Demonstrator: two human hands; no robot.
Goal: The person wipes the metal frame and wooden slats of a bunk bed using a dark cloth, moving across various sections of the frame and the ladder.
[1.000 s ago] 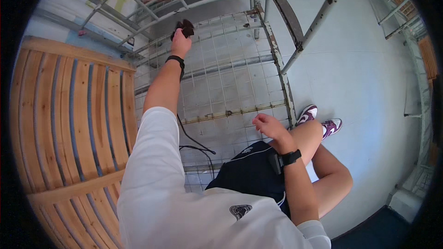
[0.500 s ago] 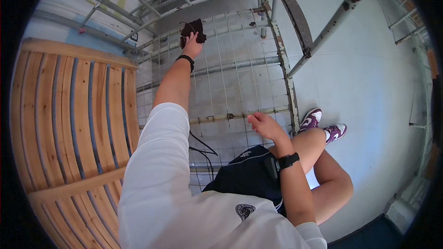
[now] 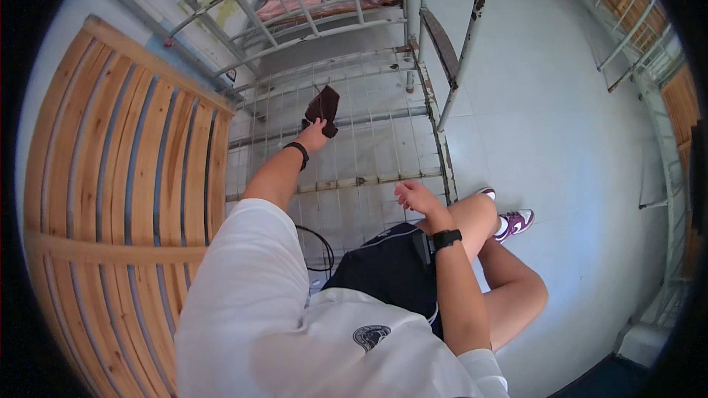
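Pale floor [image 3: 516, 155] under a rust-flecked steel bed frame [image 3: 383, 180], w/ a slatted wood panel [image 3: 122, 155] along the frame's L edge. A black cable [image 3: 330, 247] loops nr. the near edge. Far half, approx. midway betw. L & R edges: a dark brown cloth [image 3: 322, 107], pinched in our L hand [image 3: 314, 135]. Our R hand [image 3: 417, 197], loose, half-curled, nothing visible in it, hangs nr. the R edge. If dragged, cloth could snag on wire mesh [image 3: 369, 151], we judge. Room: tight by panel, wider past R edge.

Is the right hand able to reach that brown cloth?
Probably yes, with a stretch: the right hand looks empty and nothing visible blocks its way to the brown cloth, though the left hand holds it.
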